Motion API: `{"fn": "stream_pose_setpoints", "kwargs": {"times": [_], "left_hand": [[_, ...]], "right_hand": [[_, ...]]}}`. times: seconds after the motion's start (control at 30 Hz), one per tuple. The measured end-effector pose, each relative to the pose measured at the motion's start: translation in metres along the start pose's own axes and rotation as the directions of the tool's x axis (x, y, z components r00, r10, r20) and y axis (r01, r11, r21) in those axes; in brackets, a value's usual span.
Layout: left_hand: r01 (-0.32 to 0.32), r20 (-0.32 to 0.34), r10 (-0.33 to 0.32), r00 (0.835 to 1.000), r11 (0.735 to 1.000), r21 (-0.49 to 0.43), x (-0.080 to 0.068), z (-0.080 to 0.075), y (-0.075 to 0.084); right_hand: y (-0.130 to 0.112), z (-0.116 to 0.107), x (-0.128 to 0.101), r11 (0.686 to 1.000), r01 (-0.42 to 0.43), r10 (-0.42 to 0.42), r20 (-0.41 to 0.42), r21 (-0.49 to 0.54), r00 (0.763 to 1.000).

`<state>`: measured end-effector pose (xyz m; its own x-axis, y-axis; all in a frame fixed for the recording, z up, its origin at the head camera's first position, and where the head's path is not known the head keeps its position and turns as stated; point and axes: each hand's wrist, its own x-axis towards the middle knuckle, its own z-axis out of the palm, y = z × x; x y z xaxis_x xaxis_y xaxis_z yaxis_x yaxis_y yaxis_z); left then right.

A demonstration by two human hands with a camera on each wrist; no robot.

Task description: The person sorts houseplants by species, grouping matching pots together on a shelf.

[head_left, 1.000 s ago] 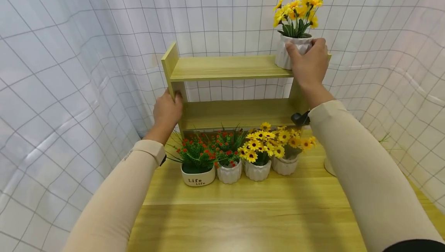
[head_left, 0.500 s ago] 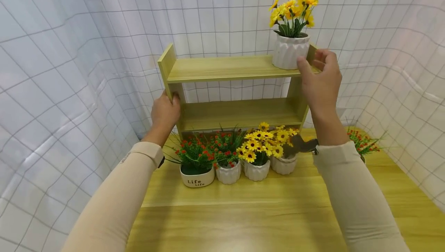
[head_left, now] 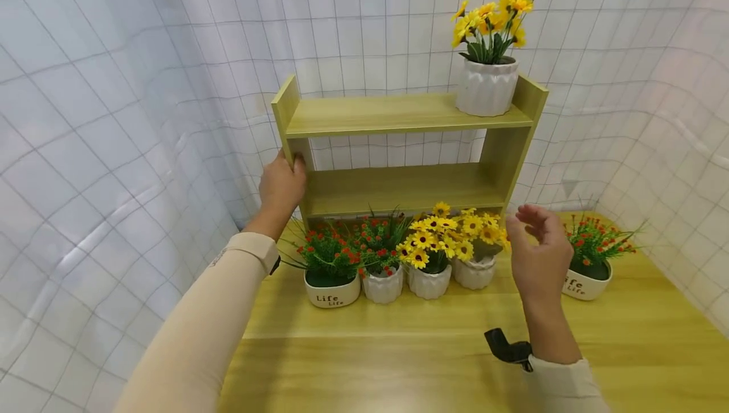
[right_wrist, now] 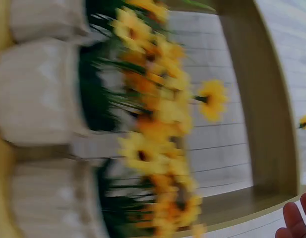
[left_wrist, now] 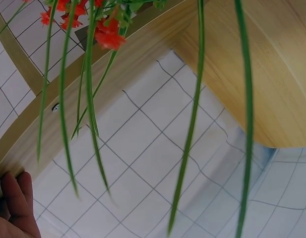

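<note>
Wooden table (head_left: 398, 362), left hand (head_left: 281, 186) fingers gripping shelf (head_left: 398, 116), right hand (head_left: 535, 258) loosely open near pots (head_left: 429, 280).

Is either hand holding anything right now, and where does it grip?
The left hand holds the shelf by its left side panel, just under the top board. The right hand holds nothing; it hangs open in the air by the yellow flower pots.

The shelf (head_left: 398, 116) is gripped at its side panel by the left hand (head_left: 280, 186); the right hand (head_left: 535, 255) is held open near the yellow-flower pots (head_left: 450, 267) on the surface (head_left: 398, 350).
</note>
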<state>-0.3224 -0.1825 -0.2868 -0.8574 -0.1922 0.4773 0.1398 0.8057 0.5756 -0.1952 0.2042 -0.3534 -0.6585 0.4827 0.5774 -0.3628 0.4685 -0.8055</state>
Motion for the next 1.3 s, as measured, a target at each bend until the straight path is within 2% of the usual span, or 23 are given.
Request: {"fn": "stream_pose_setpoints", "kwargs": {"times": [0.13, 0.3, 0.47, 0.53, 0.57, 0.67, 0.77, 0.83, 1.0, 1.3], "left_hand": [[-0.007, -0.023, 0.007, 1.0, 1.0, 0.0, 0.002, 0.0, -0.001], [0.005, -0.016, -0.006, 1.0, 1.0, -0.007, 0.003, 0.0, -0.004], [0.008, -0.014, -0.009, 1.0, 1.0, -0.01, 0.004, -0.002, -0.004], [0.008, -0.011, -0.008, 1.0, 1.0, -0.01, 0.005, -0.002, -0.003], [0.011, -0.008, -0.011, 1.0, 1.0, -0.012, 0.005, -0.003, -0.003], [0.017, 0.001, -0.017, 1.0, 1.0, -0.013, 0.004, -0.002, -0.001], [0.018, 0.003, -0.018, 1.0, 1.0, -0.014, 0.003, 0.0, 0.0], [0.017, 0.001, -0.017, 1.0, 1.0, -0.013, 0.003, 0.001, 0.0], [0.0, -0.001, 0.0, 1.0, 1.0, -0.011, 0.002, 0.003, 0.0], [-0.014, -0.016, 0.014, 1.0, 1.0, -0.022, 0.001, 0.005, 0.002]], "right_hand": [[0.027, 0.005, -0.025, 0.999, -0.024, 0.026, 0.034, -0.032, 0.999], [0.052, 0.007, -0.042, 0.993, -0.096, 0.101, 0.074, -0.064, 0.992], [0.07, 0.007, -0.053, 0.977, -0.191, 0.203, 0.147, -0.091, 0.968], [0.076, 0.008, -0.057, 0.965, -0.244, 0.259, 0.194, -0.099, 0.946], [0.077, 0.008, -0.059, 0.953, -0.285, 0.301, 0.222, -0.102, 0.927], [0.082, 0.009, -0.06, 0.901, -0.429, 0.431, 0.289, -0.074, 0.855], [0.087, 0.01, -0.06, 0.841, -0.541, 0.522, 0.319, -0.035, 0.791], [0.093, 0.011, -0.061, 0.822, -0.57, 0.54, 0.331, -0.009, 0.774], [0.106, 0.015, -0.063, 0.815, -0.579, 0.546, 0.352, -0.015, 0.76], [0.114, 0.028, -0.062, 0.837, -0.545, 0.498, 0.338, 0.055, 0.799]]}}
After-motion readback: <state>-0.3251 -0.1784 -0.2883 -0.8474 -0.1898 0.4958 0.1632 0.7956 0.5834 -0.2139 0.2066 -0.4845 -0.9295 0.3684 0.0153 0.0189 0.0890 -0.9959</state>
